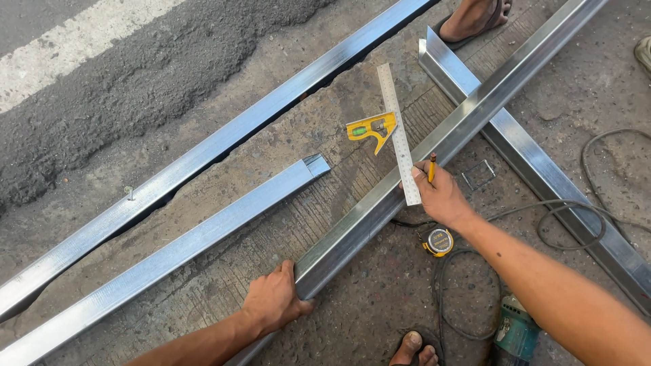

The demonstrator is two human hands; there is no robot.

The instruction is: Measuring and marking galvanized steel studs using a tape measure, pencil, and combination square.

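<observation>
Left hand (274,298) grips tube (380,203) end at 6 o'clock | right hand (441,196) pinches pencil (432,167) by square (393,132) | your mark looks undrawn

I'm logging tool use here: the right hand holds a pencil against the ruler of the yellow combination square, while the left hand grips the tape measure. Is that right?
Not quite. In the head view, the left hand grips the near end of the steel tube, not the tape measure, which lies untouched on the ground. The right hand does hold the pencil against the ruler of the combination square.
</observation>
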